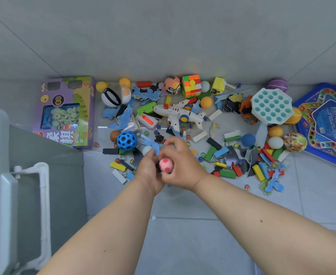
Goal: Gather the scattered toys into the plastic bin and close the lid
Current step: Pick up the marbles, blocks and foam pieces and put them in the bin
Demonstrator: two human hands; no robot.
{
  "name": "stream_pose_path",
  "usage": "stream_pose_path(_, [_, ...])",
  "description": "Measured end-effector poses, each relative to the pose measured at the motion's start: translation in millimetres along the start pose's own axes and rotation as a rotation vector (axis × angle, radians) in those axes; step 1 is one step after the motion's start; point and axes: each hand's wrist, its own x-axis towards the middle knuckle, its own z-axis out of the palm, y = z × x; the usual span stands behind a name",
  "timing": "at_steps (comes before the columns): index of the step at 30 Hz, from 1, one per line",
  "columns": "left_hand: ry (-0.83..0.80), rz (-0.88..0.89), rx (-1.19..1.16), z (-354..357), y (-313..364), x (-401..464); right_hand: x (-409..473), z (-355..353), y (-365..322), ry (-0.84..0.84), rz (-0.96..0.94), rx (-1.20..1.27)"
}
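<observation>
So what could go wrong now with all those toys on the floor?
The pink spotted ball sits between the left hand and the right hand; it might slip out and roll off. Marbles lie loose on the floor, so someone could step on one and slide.

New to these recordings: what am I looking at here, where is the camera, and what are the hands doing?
There is no machine: a person wears one wide-angle camera on the head, looking down at their own bare arms. Toys lie scattered on a grey tiled floor: a toy airplane, a puzzle cube, a blue holed ball, a purple game box, coloured blocks and marbles. The left hand and right hand together hold a pink spotted ball. The white plastic at the left edge may be the bin.
</observation>
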Motion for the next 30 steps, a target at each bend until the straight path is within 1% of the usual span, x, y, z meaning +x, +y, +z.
stream_pose_path(2, [-0.054, -0.047, -0.016, -5.3, 3.5, -4.7, -4.7, 4.9, -7.1, -0.107, -0.072, 0.012])
stream_pose_path(4, [-0.116, -0.098, -0.039, -10.8, 6.7, -7.1, -5.1, 3.7, -7.7, -0.197, -0.129, -0.034])
stream_pose_path(6, [-0.166, -0.151, -0.035, -12.3, 7.5, -8.6, -5.5, 0.9, -5.3, -0.229, -0.179, -0.084])
stream_pose_path(7, [-0.183, -0.166, -0.03, -11.4, 6.2, -10.0, -6.8, -0.5, -4.5, -0.211, -0.192, -0.105])
stream_pose_path(10, [-0.239, -0.163, -0.023, -4.8, 3.2, -12.1, -13.9, -4.3, -2.8, -0.049, -0.236, -0.16])
stream_pose_path(13, [-0.247, -0.134, -0.005, 0.1, 2.3, -14.0, -15.6, -9.9, -4.4, 0.078, -0.246, -0.098])
stream_pose_path(14, [-0.234, -0.118, 0.015, 1.7, 1.6, -13.3, -14.8, -12.1, -5.5, 0.095, -0.241, -0.077])
stream_pose_path(18, [-0.195, -0.043, 0.065, 4.2, -5.3, -9.4, -9.2, -22.8, -10.4, 0.079, -0.151, -0.056])
stream_pose_path(19, [-0.207, -0.018, 0.05, 4.5, -6.8, -8.9, -8.9, -25.7, -12.8, 0.118, -0.144, -0.025])
stream_pose_path(21, [-0.255, 0.039, 0.004, 5.6, -7.0, -8.3, -7.9, -30.1, -14.7, 0.261, -0.157, 0.037])
stream_pose_path(23, [-0.321, 0.056, -0.011, 7.2, -4.8, -11.4, -5.6, -33.4, -11.3, 0.378, -0.146, 0.069])
stream_pose_path(25, [-0.373, 0.034, 0.024, 8.0, -2.6, -13.2, -2.5, -35.9, -0.4, 0.494, -0.102, 0.056])
stream_pose_path(27, [-0.407, 0.008, 0.041, 7.6, -3.4, -11.4, -1.8, -36.4, 14.6, 0.587, -0.018, 0.039])
stream_pose_path(29, [-0.444, -0.017, 0.063, 8.6, -6.8, -9.1, -5.9, -34.0, 30.5, 0.575, 0.05, -0.039])
stream_pose_path(30, [-0.467, -0.031, 0.083, 10.1, -8.9, -8.7, -9.2, -32.2, 41.6, 0.555, 0.101, -0.144])
